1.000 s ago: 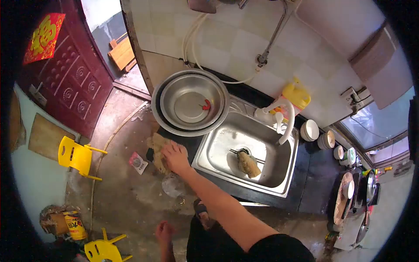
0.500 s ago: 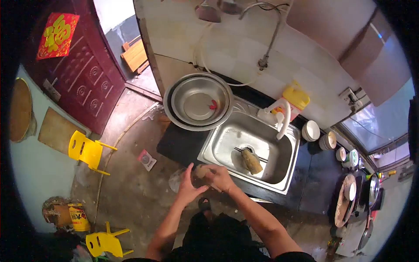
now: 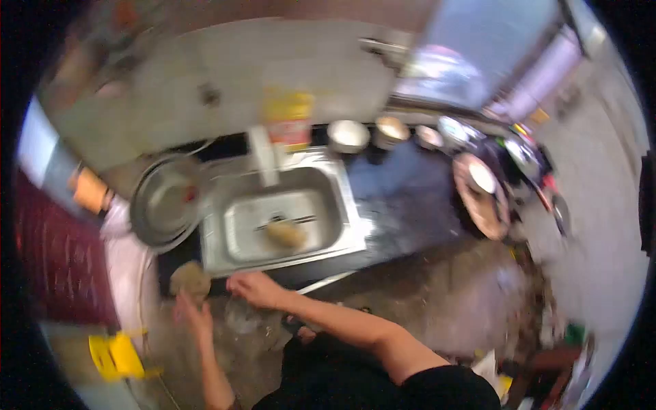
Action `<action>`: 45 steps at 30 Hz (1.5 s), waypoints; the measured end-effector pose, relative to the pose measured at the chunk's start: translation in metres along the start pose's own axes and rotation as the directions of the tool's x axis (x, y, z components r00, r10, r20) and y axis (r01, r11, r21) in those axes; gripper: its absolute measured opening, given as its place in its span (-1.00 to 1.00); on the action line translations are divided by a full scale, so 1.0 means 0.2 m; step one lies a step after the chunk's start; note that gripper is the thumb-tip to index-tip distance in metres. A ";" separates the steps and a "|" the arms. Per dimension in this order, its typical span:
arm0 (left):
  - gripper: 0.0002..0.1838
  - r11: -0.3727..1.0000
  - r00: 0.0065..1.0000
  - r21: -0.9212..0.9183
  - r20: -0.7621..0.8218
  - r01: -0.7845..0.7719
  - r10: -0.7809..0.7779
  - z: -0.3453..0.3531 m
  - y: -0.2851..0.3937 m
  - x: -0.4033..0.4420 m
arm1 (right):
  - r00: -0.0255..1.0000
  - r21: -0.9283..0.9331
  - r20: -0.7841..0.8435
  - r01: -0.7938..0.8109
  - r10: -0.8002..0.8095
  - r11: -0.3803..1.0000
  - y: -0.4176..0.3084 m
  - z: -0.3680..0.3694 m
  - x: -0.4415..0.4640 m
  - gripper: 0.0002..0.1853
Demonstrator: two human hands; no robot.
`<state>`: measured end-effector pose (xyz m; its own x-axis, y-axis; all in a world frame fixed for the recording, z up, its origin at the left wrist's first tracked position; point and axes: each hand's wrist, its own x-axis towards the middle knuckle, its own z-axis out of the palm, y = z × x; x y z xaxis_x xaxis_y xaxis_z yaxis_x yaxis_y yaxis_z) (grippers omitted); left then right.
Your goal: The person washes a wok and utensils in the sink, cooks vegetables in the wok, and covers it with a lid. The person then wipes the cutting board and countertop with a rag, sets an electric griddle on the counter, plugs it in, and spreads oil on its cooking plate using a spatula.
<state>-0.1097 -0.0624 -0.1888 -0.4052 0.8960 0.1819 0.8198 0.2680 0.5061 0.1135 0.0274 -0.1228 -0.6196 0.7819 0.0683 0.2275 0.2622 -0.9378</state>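
The view is smeared by motion. My left hand (image 3: 196, 316) is at the counter's left front, its fingers at the lower edge of a round, brown, rough-looking lump (image 3: 190, 280). It seems to hold the lump, whose kind I cannot make out. To its right, my right hand (image 3: 256, 290) is in front of the sink (image 3: 213, 236), with fingers bent and closed; what they hold, if anything, is hidden. A pale see-through shape (image 3: 242, 316), perhaps plastic, shows below that hand. In the sink lie a brown, root-like piece (image 3: 287, 234) and a dark stick (image 3: 304, 219).
Stacked metal basins (image 3: 140, 212) stand left of the sink. Behind it are a white faucet (image 3: 263, 157) and a yellow jug (image 3: 290, 119). Bowls (image 3: 348, 137) line the wall. A round brown board (image 3: 471, 195) lies at the right, and a yellow chair (image 3: 116, 355) stands lower left.
The head view has swung to the right. My hands, earlier close together around a brown thing, are now apart, with the lump at my left hand.
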 end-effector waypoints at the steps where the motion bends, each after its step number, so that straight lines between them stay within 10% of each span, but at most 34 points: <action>1: -0.24 0.996 0.990 -0.006 0.116 0.084 -0.083 -0.03 0.13 -0.04 | 0.993 -0.072 0.017 -0.112 0.113 0.991 0.11 -0.06 -0.14 -0.81; 5: -0.93 0.955 0.863 -0.251 0.505 0.157 -0.009 0.33 0.27 -0.32 | 0.934 -0.336 -0.115 -0.356 0.338 0.872 0.44 -0.20 -0.76 -0.77; 9: -0.84 0.894 0.661 -0.437 0.701 0.101 0.268 0.58 0.87 -0.58 | 0.769 -0.441 -0.089 -0.601 0.633 0.667 0.48 -0.40 -1.28 -0.70; 17: -0.70 0.630 0.178 -0.760 0.606 -0.158 0.775 0.92 2.15 -1.07 | 0.526 0.025 -0.433 -0.805 0.732 0.593 0.39 -0.94 -2.09 -0.68; 21: -0.70 0.573 -0.022 -0.804 0.583 -0.161 0.812 0.99 2.73 -1.52 | 0.197 0.419 -0.726 -0.634 0.659 0.651 0.55 -1.10 -2.58 -0.69; 25: -0.72 0.394 -0.157 -0.892 0.432 -0.223 0.888 1.08 3.03 -1.87 | -0.121 0.666 -0.690 -0.493 0.714 0.560 0.39 -1.30 -2.96 -0.70; 31: -0.76 0.274 -0.375 -0.893 0.405 -0.357 0.834 1.25 3.50 -2.29 | -0.318 0.773 -0.577 0.085 0.752 0.629 0.69 -1.43 -3.30 -0.63; 36: -0.79 0.192 -0.432 -0.934 0.314 -0.303 0.846 1.55 3.86 -2.62 | -0.374 0.792 -0.607 -0.203 0.702 0.576 0.83 -1.73 -3.73 -0.61; 39: -0.80 0.176 -0.432 -0.944 0.288 -0.280 0.854 1.70 4.16 -2.81 | -0.382 0.683 -0.606 0.199 0.697 0.703 1.26 -1.91 -4.00 -0.60; 41: -0.81 0.215 -0.415 -0.929 0.331 -0.301 0.848 1.77 4.34 -2.98 | -0.457 0.622 -0.757 -0.286 0.467 0.729 1.26 -2.03 -4.20 -0.64; 45: -0.81 0.206 -0.535 -0.942 0.321 -0.264 0.781 1.91 4.68 -3.38 | -0.432 0.744 -0.663 -0.281 0.612 0.607 1.24 -2.22 -4.69 -0.62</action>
<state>1.0865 -0.2808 -0.1601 0.9873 -0.1567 0.0274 -0.1053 -0.5149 0.8508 1.0848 -0.3895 -0.2683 0.9045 0.1975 -0.3779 -0.2466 -0.4807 -0.8415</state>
